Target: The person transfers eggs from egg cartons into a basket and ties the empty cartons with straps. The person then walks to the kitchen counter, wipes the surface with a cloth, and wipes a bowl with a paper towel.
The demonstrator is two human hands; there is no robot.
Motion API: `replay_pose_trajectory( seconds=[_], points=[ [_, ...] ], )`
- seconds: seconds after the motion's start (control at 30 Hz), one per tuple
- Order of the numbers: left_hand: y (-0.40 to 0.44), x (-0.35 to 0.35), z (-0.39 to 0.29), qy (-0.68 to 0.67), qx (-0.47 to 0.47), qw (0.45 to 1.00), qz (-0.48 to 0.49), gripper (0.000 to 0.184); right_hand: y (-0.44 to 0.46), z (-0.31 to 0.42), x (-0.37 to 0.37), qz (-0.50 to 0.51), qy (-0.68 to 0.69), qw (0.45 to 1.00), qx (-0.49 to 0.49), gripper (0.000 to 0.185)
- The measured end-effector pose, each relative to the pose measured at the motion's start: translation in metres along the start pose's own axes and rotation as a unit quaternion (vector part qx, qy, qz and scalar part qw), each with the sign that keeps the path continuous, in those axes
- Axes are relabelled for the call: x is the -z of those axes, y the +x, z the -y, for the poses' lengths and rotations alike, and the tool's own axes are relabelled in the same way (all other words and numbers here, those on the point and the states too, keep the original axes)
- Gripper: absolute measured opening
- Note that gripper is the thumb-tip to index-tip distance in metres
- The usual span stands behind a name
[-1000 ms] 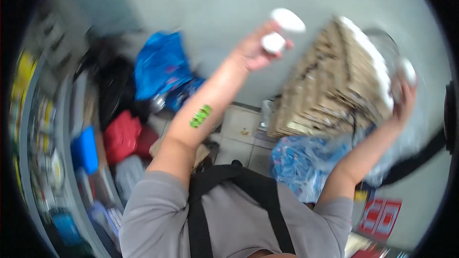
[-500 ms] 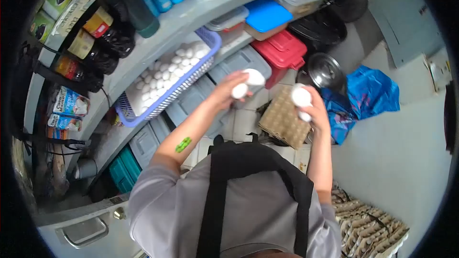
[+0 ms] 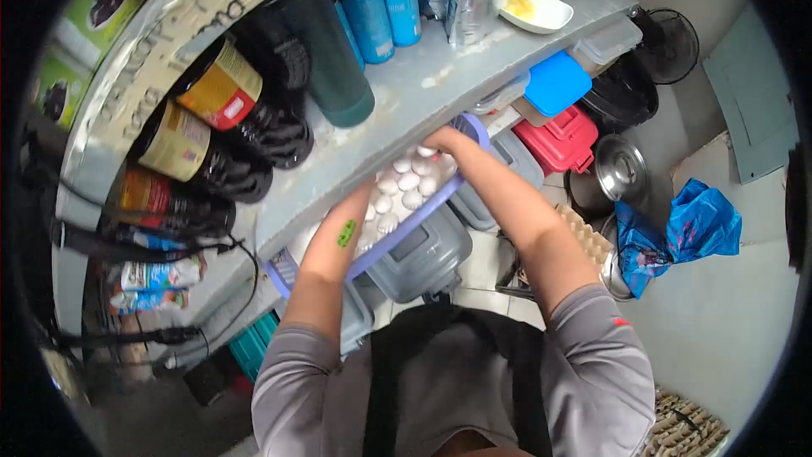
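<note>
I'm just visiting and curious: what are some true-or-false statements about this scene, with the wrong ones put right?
1. White eggs lie in the purple basket. True.

2. The left hand is in full view above the shelf. False: it is hidden below the shelf's edge.

3. The right hand is partly visible at the basket. True.

4. The green patch is on the right forearm. False: it is on the left forearm.

5. The white dish on the shelf holds something yellow. True.

6. The blue bag is inside the basket. False: it is outside, near the metal lid.
</note>
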State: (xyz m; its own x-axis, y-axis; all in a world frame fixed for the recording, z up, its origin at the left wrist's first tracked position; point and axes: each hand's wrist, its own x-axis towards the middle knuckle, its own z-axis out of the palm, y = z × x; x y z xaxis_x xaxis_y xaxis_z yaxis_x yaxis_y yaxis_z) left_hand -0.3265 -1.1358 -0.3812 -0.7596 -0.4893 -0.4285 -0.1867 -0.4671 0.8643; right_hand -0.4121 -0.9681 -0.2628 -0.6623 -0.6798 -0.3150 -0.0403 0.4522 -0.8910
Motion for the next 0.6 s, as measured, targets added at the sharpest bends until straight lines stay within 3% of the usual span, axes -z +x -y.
replay_pose_trajectory(
  seconds=[0.13,0.27,0.6],
  points=[
    [0.019,0.001,-0.005,0.063,-0.010,0.997,-0.039,0.044,0.065,-0.017,-0.021,-0.079,-0.079,0.993,-0.025,0.050],
    [0.022,0.011,0.000,0.105,-0.028,0.993,-0.054,0.046,0.092,-0.032,-0.044,-0.095,-0.183,0.978,-0.039,0.047],
    [0.000,0.023,0.009,0.213,-0.062,0.975,-0.027,0.053,0.105,-0.045,-0.049,-0.042,-0.389,0.919,-0.043,0.040]
  ],
)
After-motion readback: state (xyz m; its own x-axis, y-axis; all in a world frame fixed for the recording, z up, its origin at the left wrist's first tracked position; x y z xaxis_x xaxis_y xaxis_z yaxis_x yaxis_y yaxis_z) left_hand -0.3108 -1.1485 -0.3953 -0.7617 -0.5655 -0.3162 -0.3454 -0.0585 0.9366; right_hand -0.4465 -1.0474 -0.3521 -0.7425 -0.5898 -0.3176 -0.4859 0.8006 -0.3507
